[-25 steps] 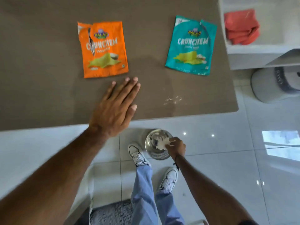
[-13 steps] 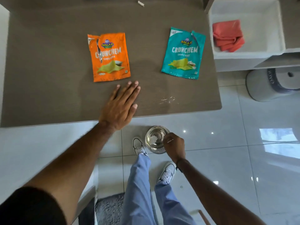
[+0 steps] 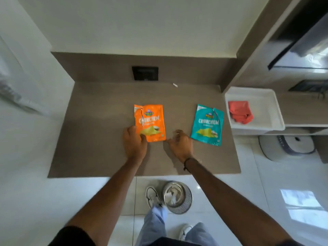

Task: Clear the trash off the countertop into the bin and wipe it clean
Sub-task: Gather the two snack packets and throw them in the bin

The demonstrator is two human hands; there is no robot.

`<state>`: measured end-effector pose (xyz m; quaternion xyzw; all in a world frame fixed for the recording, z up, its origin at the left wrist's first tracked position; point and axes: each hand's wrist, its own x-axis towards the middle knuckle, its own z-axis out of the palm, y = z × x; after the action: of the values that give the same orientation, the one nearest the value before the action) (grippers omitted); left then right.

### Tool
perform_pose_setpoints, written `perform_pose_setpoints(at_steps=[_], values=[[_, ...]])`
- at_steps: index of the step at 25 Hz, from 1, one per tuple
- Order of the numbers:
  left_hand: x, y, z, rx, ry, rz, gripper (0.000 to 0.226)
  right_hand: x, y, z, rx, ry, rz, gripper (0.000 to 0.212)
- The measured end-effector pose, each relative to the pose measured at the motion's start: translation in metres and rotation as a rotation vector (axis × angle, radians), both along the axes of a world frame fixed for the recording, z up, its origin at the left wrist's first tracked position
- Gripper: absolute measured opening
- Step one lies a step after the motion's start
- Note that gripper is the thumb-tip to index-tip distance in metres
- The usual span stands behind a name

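An orange snack packet [image 3: 152, 119] lies torn open in the middle of the brown countertop [image 3: 99, 139]. My left hand [image 3: 134, 142] grips its lower left corner, fingers curled over the edge. A teal snack packet [image 3: 207, 125] lies flat to the right. Between the two packets my right hand [image 3: 180, 144] hovers low over the counter, fingers loosely spread and holding nothing. A small white scrap [image 3: 175, 85] rests near the back wall. On the floor by my feet stands a round steel bin [image 3: 188, 205] with crumpled white paper [image 3: 173, 195] inside.
A white tray [image 3: 262, 107] holding a folded red cloth [image 3: 239, 111] sits on a lower shelf right of the counter. A round grey appliance [image 3: 291, 146] stands on the floor beneath it. A black wall socket [image 3: 145, 73] is set in the backsplash.
My right hand rose from the bin, leaving the white paper inside, and came over the counter. My left hand slid forward from lying flat and took hold of the orange packet's corner.
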<state>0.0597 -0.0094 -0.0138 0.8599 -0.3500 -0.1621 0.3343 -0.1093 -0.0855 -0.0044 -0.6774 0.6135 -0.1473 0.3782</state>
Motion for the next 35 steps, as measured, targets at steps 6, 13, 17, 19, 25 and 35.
perform_pose_setpoints(at_steps=[6,13,17,19,25,35], values=[[0.029,-0.035,-0.004,0.16,0.526,0.161,0.035,0.07,-0.048,-0.018,0.373,-0.019,-0.151,0.029],[-0.004,-0.074,0.015,0.093,0.783,-0.049,0.017,-0.005,-0.059,0.001,0.472,-0.254,-0.215,0.033],[-0.071,-0.119,0.025,0.141,0.728,-0.269,0.02,-0.079,-0.092,0.023,0.367,-0.239,-0.333,0.037],[-0.104,-0.136,0.026,0.158,0.68,-0.329,0.022,-0.112,-0.112,0.029,0.331,-0.191,-0.356,0.036],[-0.164,-0.163,0.01,0.283,0.265,-0.234,0.022,-0.166,-0.15,0.014,0.281,0.095,-0.232,0.033],[-0.199,-0.186,0.004,0.33,0.454,-0.078,0.033,-0.179,-0.177,-0.009,0.378,0.144,-0.162,0.062]])
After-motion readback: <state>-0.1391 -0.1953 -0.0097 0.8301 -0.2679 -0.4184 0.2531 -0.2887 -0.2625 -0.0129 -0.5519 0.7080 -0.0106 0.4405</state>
